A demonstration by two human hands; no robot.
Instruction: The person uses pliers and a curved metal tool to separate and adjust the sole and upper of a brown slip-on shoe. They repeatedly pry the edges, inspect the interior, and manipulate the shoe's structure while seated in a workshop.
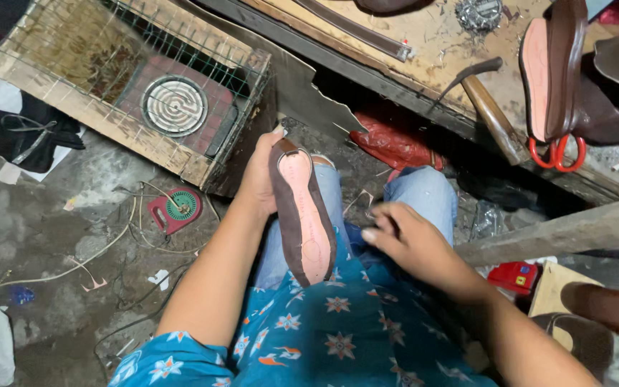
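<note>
Shoe (302,215) hides left hand's (258,179) fingers; right hand (404,240) blurred.

Light: dim, cool, even; its source perhaps above the frame.
Shadows: deepest under the workbench (424,50) edge, upper centre.
Glare: none.
Blur: right hand (402,240) fingertips slightly smeared.
Focus: centre sharp, lower right corner soft.
Distortion: mild wide-angle stretch at edges.
</note>
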